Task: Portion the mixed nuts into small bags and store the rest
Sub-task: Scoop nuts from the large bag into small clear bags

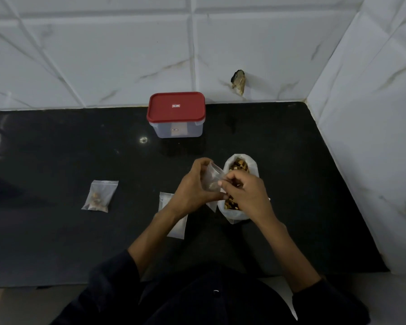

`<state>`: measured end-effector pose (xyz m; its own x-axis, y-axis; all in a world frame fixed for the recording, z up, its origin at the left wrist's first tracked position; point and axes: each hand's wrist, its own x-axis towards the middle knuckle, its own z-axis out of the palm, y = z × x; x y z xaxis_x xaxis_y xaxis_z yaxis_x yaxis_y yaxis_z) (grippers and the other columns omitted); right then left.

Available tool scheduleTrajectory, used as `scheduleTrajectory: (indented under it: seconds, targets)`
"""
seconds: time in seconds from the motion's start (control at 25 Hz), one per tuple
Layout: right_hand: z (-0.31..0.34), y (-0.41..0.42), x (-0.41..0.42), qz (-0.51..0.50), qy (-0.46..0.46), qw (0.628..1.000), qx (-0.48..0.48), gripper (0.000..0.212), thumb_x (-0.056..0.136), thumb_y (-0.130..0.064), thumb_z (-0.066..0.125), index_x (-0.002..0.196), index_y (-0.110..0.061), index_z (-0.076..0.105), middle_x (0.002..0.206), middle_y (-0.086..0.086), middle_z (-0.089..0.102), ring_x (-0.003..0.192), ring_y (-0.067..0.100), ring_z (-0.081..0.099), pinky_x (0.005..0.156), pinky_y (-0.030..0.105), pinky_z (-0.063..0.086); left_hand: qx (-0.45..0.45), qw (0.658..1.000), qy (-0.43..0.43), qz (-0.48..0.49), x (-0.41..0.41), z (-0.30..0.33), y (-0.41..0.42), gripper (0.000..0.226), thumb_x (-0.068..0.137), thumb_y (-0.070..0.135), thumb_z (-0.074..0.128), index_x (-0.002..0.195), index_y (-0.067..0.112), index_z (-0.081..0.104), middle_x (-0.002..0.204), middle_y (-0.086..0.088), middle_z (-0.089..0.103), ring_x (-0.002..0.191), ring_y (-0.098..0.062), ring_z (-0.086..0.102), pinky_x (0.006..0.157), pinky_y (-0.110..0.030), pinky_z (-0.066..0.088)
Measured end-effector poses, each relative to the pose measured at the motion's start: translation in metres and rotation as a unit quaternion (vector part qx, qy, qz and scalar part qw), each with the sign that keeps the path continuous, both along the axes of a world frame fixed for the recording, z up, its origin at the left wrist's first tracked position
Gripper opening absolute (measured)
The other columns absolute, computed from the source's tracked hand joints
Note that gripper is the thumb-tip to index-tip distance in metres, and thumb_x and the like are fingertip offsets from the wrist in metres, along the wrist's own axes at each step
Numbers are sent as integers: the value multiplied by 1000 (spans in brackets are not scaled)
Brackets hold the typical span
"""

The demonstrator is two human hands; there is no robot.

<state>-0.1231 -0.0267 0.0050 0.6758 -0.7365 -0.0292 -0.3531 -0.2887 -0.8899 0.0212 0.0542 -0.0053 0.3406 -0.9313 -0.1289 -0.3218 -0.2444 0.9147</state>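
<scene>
The person is filling a second portion. The left hand [192,184] is gripping a small clear zip bag [212,179] by its side, holding it upright and just left of the large bag of mixed nuts [240,188] that is standing open on the black countertop [56,231]. The right hand [246,193] is hovering over that large bag with its fingertips pinched together at the small bag's mouth — whether nuts are between them I cannot tell, but a few pieces are already showing inside the small bag.

One filled small bag [100,195] is lying well to the left, and flat empty zip bags [174,216] are lying under the left wrist. The red-lidded container [176,114] is sitting shut by the tiled wall [103,55], apart from the work.

By my reading, portioning is under way and storing is not yet begun. The next move is calling for the pinch to release cleanly inside the mouth — the left hand keeping it wide — then another reach into the large bag.
</scene>
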Motion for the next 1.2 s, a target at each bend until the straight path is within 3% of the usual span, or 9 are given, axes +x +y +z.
scheduleTrajectory:
  seconds: [0.08, 0.16, 0.28, 0.44, 0.76, 0.96, 1.2]
  targets:
    - [4, 2, 2, -2, -45, 999, 13, 9, 90, -13, 63, 86, -21, 64, 82, -13, 65, 81, -6, 61, 72, 6, 44, 11, 997, 70, 13, 14, 8, 9, 72, 72, 25, 80, 131, 27, 39, 118, 9, 53, 106, -9, 57, 75, -18, 53]
    - [8, 6, 8, -5, -90, 996, 22, 11, 91, -7, 61, 94, -16, 66, 89, -10, 66, 86, -2, 63, 76, 10, 47, -22, 990, 142, 18, 25, 11, 17, 45, 82, 16, 70, 124, 16, 53, 113, -3, 64, 102, -17, 64, 75, -21, 55]
    - [12, 7, 20, -35, -161, 985, 47, 19, 91, -6, 61, 108, -13, 64, 97, -4, 68, 93, 6, 66, 80, 20, 53, -74, 984, 156, 41, 33, 16, 24, 20, 89, 7, 60, 109, 3, 64, 104, -9, 70, 97, -19, 68, 79, -24, 55]
    - [12, 6, 36, -25, -133, 981, 141, 36, 83, -13, 71, 114, -28, 58, 105, -4, 69, 100, 8, 65, 82, 25, 55, -107, 974, 181, 83, 41, 19, 23, 17, 92, 8, 55, 106, 1, 64, 100, -8, 71, 91, -16, 69, 73, -20, 54]
    - [9, 14, 52, -14, -132, 977, 169, 28, 83, -6, 70, 106, -20, 63, 94, 12, 69, 86, 17, 69, 71, 24, 56, -160, 954, 218, 131, 43, 19, 21, 19, 94, 13, 52, 94, 7, 70, 85, -1, 72, 81, -14, 68, 69, -22, 55]
    - [8, 17, 49, -11, -84, 976, 203, 5, 85, -16, 69, 89, -13, 68, 87, 6, 71, 85, 18, 68, 77, 27, 57, -155, 944, 246, 156, 39, 16, 23, 22, 95, 19, 51, 91, 5, 68, 83, -5, 69, 78, -17, 67, 69, -28, 58]
    - [8, 23, 52, -10, -104, 975, 194, 4, 85, -13, 68, 85, -15, 66, 83, 6, 70, 80, 16, 68, 72, 24, 56, -109, 955, 252, 111, 46, 25, 30, 23, 82, 28, 60, 98, 12, 67, 87, 0, 72, 81, -15, 70, 69, -23, 56]
